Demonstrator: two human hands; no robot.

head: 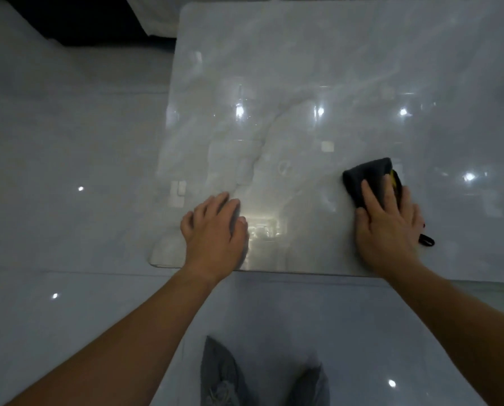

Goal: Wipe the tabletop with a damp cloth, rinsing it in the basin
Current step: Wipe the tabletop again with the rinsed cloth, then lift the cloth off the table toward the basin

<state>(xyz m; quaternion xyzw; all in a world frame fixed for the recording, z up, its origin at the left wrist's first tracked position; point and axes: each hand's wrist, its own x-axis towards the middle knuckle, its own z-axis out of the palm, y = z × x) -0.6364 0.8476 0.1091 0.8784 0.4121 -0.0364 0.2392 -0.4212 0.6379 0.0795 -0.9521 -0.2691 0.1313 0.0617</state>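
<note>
Right hand (387, 221) flat on cloth (368, 178)

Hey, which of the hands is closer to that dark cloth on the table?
Right. The right hand lies flat on the dark cloth, pressing it to the tabletop. The left hand rests on the tabletop off to the cloth's left, not touching it.

The right hand (387, 221) presses a dark cloth (365, 178) flat on the glossy tabletop (303, 68); the left hand (215, 230) rests nearby.
</note>
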